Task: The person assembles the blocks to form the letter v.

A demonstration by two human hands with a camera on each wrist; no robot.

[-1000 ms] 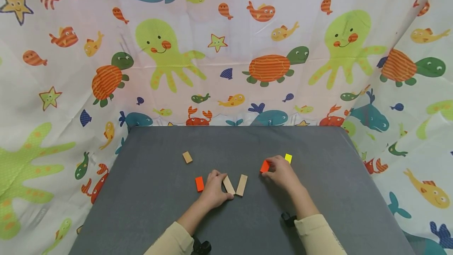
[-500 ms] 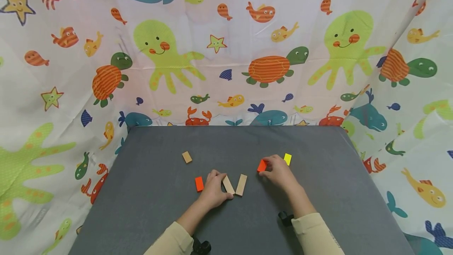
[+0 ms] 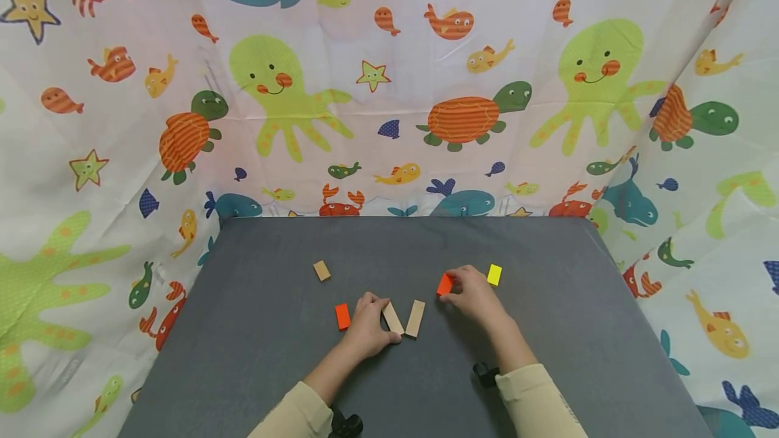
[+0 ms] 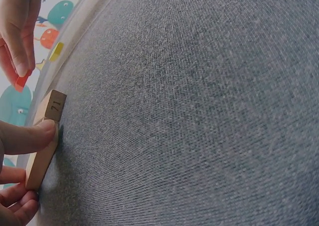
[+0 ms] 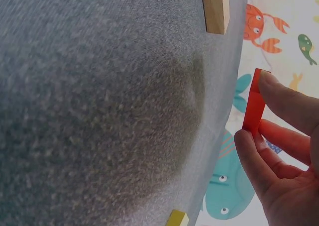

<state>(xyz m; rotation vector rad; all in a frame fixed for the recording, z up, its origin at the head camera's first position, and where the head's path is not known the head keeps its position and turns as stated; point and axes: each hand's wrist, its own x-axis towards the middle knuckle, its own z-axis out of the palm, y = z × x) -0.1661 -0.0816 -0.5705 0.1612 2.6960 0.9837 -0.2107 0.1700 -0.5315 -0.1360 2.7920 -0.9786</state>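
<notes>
Under left hand (image 3: 367,327): pinched wooden block (image 3: 392,317) half hidden; right hand (image 3: 473,294) pinches orange block (image 3: 445,284), lower end covered.

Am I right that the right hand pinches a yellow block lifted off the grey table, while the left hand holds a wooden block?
Not quite. The block pinched by the right hand is orange, not yellow; the right wrist view shows it between thumb and fingers. The yellow block lies untouched on the grey table. The left hand does hold a wooden block.
</notes>
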